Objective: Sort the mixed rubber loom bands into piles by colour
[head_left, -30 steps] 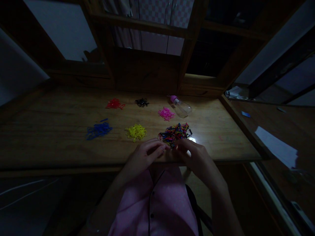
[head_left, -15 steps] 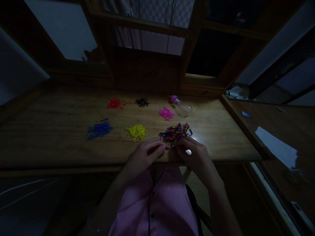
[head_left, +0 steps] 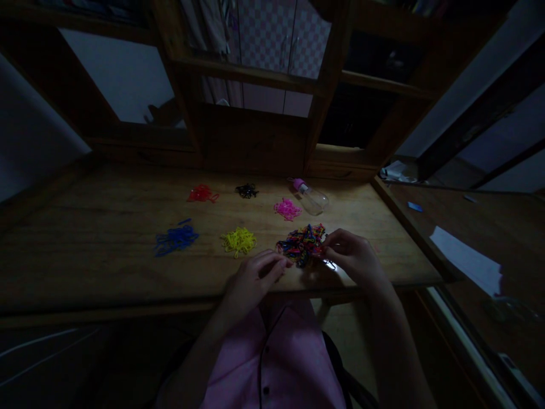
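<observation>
A heap of mixed small coloured loops (head_left: 303, 244), thin and bendy-looking like rubber bands, lies at the desk's front edge. My right hand (head_left: 351, 254) reaches into its right side, thumb and fingers pinched at some reddish loops; what exactly is between them is too dark to tell. At the heap's lower left, my left hand (head_left: 258, 278) has thumb and fingertips pressed together, and anything held there cannot be made out. Single-colour piles lie around: yellow loops (head_left: 238, 241), blue loops (head_left: 176, 238), red loops (head_left: 202, 193), black loops (head_left: 246, 191) and pink loops (head_left: 288, 209).
A clear bottle (head_left: 314, 200) with a pink cap lies on its side behind the pink pile. The wooden desk (head_left: 106, 255) backs onto a shelf frame (head_left: 255, 139). On a side surface to the right lie white paper (head_left: 466, 261) and a small blue packet (head_left: 414, 207).
My right hand has moved right and slightly up, to the heap's right side. A dark loop now lies apart below it. My left hand stays near the heap's left edge; the view has tilted slightly.
</observation>
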Available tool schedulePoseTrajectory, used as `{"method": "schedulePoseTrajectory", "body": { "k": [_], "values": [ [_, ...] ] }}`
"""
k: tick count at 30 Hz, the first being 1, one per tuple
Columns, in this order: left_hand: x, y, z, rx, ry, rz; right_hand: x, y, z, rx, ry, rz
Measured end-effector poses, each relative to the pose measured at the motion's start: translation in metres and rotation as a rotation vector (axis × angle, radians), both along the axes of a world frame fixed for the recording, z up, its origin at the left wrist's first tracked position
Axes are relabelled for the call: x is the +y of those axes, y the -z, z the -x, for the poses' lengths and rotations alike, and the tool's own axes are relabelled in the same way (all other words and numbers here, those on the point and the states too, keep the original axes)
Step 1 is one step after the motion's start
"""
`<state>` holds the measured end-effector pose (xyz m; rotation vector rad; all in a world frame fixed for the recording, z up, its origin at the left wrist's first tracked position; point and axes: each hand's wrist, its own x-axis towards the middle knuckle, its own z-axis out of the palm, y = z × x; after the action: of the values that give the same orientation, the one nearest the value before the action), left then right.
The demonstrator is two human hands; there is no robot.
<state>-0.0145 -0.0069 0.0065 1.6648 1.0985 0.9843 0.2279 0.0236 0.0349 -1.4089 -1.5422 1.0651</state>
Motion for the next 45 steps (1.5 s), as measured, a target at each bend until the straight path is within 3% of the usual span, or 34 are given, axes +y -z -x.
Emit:
{"method": "schedulePoseTrajectory", "body": {
  "k": [7,9,12,14,18,23,26,29,33,36,39,41,45],
  "values": [
    [0.000,0.002,-0.003,0.056,0.000,-0.058,0.035,-0.031,0.018,-0.022,-0.140,-0.031],
    [0.000,0.004,-0.002,0.095,-0.013,-0.052,0.059,-0.044,0.043,0.024,-0.251,-0.040],
    [0.001,0.005,-0.001,0.127,-0.004,-0.037,0.108,-0.056,0.103,0.113,-0.419,-0.057],
    [0.002,0.006,0.001,0.108,0.022,-0.038,0.142,-0.054,0.150,0.101,-0.484,-0.054],
    [0.003,0.005,0.002,0.042,0.039,0.007,0.186,-0.030,0.229,-0.139,-0.441,-0.100],
    [0.002,0.001,0.001,0.010,0.047,0.016,0.196,-0.012,0.264,-0.239,-0.426,-0.166],
    [0.001,0.001,0.001,0.008,0.045,0.002,0.192,-0.020,0.255,-0.275,-0.418,-0.205],
    [0.001,0.004,0.001,0.052,0.009,-0.017,0.183,-0.037,0.228,-0.283,-0.397,-0.231],
    [-0.001,0.007,0.001,0.117,-0.027,-0.039,0.152,-0.058,0.162,-0.262,-0.389,-0.344],
    [-0.002,0.005,0.001,0.122,-0.033,-0.043,0.114,-0.062,0.100,-0.188,-0.338,-0.350],
    [-0.002,0.002,-0.001,0.091,-0.015,-0.076,0.075,-0.055,0.042,-0.143,-0.256,-0.295],
    [-0.001,0.003,-0.004,0.070,-0.023,-0.100,0.055,-0.045,0.011,-0.100,-0.095,-0.295],
    [0.001,0.008,-0.009,0.088,-0.194,-0.141,0.030,-0.016,-0.022,-0.084,0.204,-0.361]
  ]
}}
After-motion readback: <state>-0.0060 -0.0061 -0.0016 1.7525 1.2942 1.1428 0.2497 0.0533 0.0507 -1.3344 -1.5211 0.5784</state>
